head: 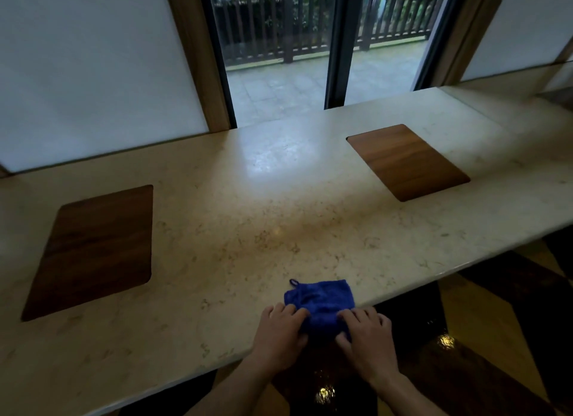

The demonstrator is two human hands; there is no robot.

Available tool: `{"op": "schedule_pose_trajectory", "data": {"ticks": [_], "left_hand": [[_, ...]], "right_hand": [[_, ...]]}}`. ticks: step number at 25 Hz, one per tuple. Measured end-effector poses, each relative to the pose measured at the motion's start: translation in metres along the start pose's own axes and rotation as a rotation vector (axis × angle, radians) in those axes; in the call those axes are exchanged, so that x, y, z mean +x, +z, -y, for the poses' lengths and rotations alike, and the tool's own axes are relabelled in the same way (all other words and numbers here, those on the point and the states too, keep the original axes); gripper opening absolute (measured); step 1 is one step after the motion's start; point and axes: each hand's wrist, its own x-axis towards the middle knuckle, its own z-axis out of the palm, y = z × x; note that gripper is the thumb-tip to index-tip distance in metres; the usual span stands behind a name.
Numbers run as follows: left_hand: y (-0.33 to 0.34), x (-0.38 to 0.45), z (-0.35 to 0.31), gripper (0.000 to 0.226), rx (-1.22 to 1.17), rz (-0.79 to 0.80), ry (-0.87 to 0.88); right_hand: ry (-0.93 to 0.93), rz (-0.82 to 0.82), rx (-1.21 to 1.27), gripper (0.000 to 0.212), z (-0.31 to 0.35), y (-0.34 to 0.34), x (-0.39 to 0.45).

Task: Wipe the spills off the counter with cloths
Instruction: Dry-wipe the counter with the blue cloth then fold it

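Both hands, left (280, 329) and right (366, 332), grip the blue cloth (321, 297) at the counter (248, 229) edge

The folded terry cloth (321, 304) was deep blue; the stone counter (248, 229) was cream with brown speckled veining; two inset wooden panels (93, 248) were dark brown.

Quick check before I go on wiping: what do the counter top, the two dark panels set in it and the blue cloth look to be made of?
Counter: polished stone, probably marble or a composite; pale, veined, glossy with window glare.
Left panel and right panel: wood or wood veneer, going by the brown grain; satin finish.
Blue cloth: soft, fuzzy terry or microfibre with a hanging loop.
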Motion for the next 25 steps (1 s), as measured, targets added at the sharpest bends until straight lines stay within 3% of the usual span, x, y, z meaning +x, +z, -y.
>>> {"op": "schedule_pose_trajectory", "data": {"ticks": [6, 8, 10, 12, 15, 20, 25], "left_hand": [[-0.068, -0.012, 0.003, 0.019, -0.670, -0.158, -0.002], [-0.101, -0.009, 0.000, 0.018, -0.784, -0.179, 0.026], [-0.132, -0.008, -0.003, 0.016, -0.795, -0.197, 0.098], [-0.153, -0.005, -0.006, 0.012, -0.722, -0.207, 0.195], [-0.173, 0.000, -0.004, 0.009, -0.661, -0.218, 0.284], [-0.187, 0.015, -0.017, 0.027, -0.675, -0.180, 0.395], [-0.180, 0.036, -0.064, 0.045, -0.773, -0.023, 0.463]], "right_hand": [[-0.010, -0.109, 0.504, 0.015, 0.027, -0.075, 0.020], [-0.074, -0.099, 0.567, 0.031, 0.037, -0.099, 0.020], [-0.112, -0.098, 0.514, 0.055, 0.048, -0.116, 0.015], [-0.092, -0.191, 0.488, 0.060, 0.055, -0.129, 0.011], [0.010, -0.360, 0.522, 0.046, 0.058, -0.158, 0.006], [0.133, -0.404, 0.548, 0.032, 0.043, -0.199, -0.006], [0.260, -0.499, 0.578, 0.027, 0.010, -0.224, -0.018]]}}
